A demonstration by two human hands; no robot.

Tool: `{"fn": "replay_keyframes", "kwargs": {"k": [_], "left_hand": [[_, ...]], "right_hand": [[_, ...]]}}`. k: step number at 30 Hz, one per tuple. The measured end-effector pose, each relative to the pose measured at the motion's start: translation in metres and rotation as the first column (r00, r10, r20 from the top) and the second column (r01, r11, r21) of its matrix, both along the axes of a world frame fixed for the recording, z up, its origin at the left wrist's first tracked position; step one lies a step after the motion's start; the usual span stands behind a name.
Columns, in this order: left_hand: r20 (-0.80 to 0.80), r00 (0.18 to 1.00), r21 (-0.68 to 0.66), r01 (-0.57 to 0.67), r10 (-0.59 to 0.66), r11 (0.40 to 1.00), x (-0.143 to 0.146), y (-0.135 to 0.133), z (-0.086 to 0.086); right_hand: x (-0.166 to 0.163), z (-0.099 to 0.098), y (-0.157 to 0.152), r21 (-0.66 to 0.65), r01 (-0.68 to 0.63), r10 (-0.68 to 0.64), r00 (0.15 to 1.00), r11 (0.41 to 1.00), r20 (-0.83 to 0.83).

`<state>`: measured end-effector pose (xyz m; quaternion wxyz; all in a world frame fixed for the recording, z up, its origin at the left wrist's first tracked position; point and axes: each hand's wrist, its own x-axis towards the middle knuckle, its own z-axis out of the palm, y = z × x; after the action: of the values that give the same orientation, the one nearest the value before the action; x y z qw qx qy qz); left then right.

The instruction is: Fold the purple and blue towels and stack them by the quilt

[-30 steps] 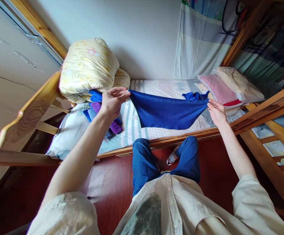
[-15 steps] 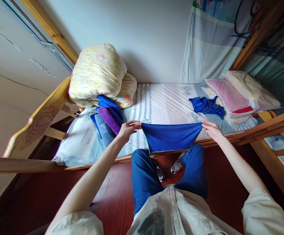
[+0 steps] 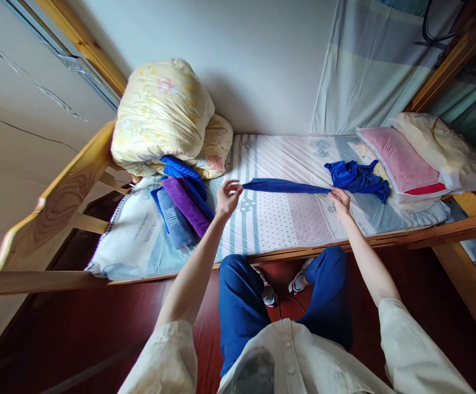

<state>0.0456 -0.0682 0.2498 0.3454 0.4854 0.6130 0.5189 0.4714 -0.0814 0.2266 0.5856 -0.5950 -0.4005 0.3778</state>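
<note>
A blue towel (image 3: 285, 186) is stretched between my hands above the bed, seen as a narrow strip. My left hand (image 3: 228, 198) pinches its left corner. At the other end, my right hand (image 3: 340, 200) has the right corner between thumb and fingers. Just beyond that hand lies a crumpled blue cloth (image 3: 357, 178) on the sheet. To the left of my left hand rest a rolled purple towel (image 3: 189, 205), a rolled grey-blue towel (image 3: 174, 218) with lettering, and a folded blue towel (image 3: 185, 174) behind them.
A yellow floral quilt (image 3: 162, 115) is heaped at the bed's left end. A pink pillow (image 3: 402, 158) lies at the right. The wooden bed rail (image 3: 271, 256) runs just before my knees, and a pale curtain (image 3: 340, 82) hangs against the wall.
Both hands have moved forward over the bed and slightly closer together, carrying the blue towel. It hung down as a broad sheet before and now shows as a thin strip.
</note>
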Motion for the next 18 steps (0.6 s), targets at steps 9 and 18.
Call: {"fn": "replay_keyframes", "kwargs": {"k": [9,18], "left_hand": [[-0.284,0.942,-0.585,-0.021,-0.181,0.811,0.013,-0.103,-0.144],[-0.247,0.953,-0.670,-0.035,-0.178,0.741,0.009,-0.103,-0.195]], "right_hand": [[-0.010,-0.144,-0.075,-0.345,-0.143,0.222,0.954,0.928,0.202],[-0.002,-0.194,-0.091,-0.485,-0.143,0.251,0.954,0.863,0.165]]}}
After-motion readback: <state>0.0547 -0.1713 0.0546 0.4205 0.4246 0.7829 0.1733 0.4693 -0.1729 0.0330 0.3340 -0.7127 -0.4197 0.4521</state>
